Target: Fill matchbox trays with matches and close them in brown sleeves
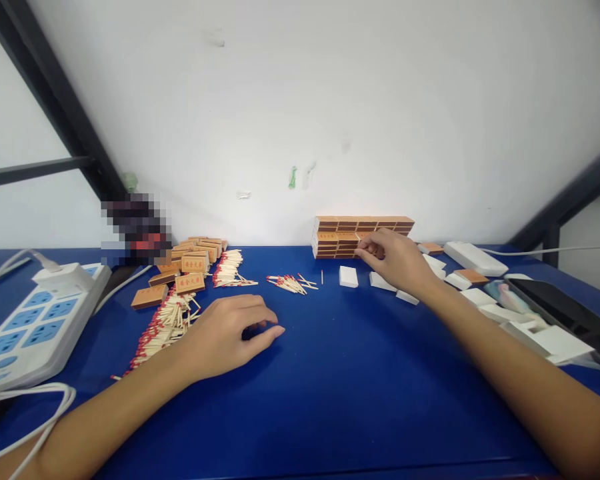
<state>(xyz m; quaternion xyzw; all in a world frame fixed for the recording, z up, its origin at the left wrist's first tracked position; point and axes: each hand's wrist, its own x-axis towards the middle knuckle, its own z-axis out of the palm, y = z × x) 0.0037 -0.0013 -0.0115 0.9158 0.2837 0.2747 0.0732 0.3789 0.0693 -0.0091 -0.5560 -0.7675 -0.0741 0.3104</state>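
Observation:
My left hand [233,333] rests just above the blue table [300,400], its thumb apart from loosely bent fingers, with nothing between them. Beside it on the left lies a pile of red-tipped matches [163,327]. At the back, my right hand [393,257] is pinched at the front of a stack of matchboxes [365,227]; its fingers seem to be on a matchbox [363,235] in the front row, mostly hidden by the hand. A small spread of matches [290,285], a single upright-lying match [323,277] and a white matchbox tray [349,277] lie between the hands.
Loose matchboxes [190,283] are heaped at the back left, near another bunch of matches [227,269]. A white power strip [75,327] with cables stands far left. White trays [480,297], a white block [475,259] and a black phone-like object [560,307] lie right.

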